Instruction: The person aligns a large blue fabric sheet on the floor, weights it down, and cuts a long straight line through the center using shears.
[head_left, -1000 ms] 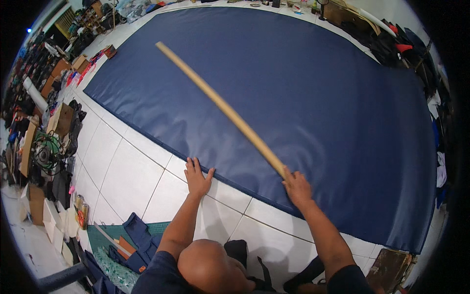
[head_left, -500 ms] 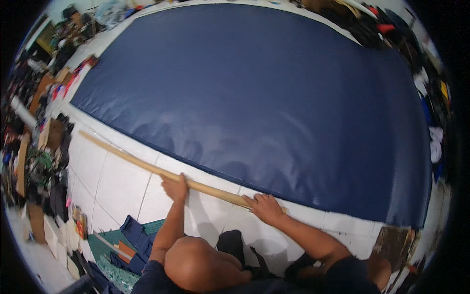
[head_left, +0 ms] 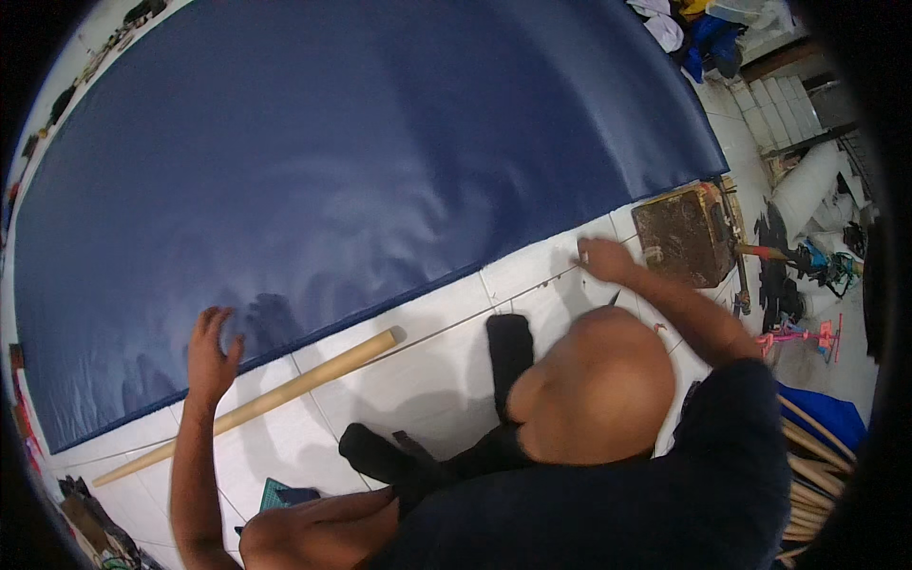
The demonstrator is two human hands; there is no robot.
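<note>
A large dark blue sheet with a smooth, slightly rippled surface (head_left: 380, 171) lies spread over the white tiled floor. Along its near edge rests a long tan pole or tube (head_left: 294, 388), with neither hand on it. My left hand (head_left: 211, 350) is open with fingers spread, over the sheet's near edge close to the pole; whether it touches the sheet I cannot tell. Farther right, my right hand (head_left: 606, 261) is low by the floor beside a worn brown box-like block (head_left: 679, 237). Its fingers are curled closed, and anything in them is hidden.
My knees and dark-clad feet are on the tiles in front of me. A bundle of tan sticks (head_left: 812, 494) and a blue cloth (head_left: 822, 413) lie at the right. White rolls (head_left: 807, 185) and clutter line the far right. Part of a green mat (head_left: 275, 494) shows near my left knee.
Both hands have let go of the pole, which stays on the floor. My right hand has moved right toward the brown block. The view has turned to the right.
</note>
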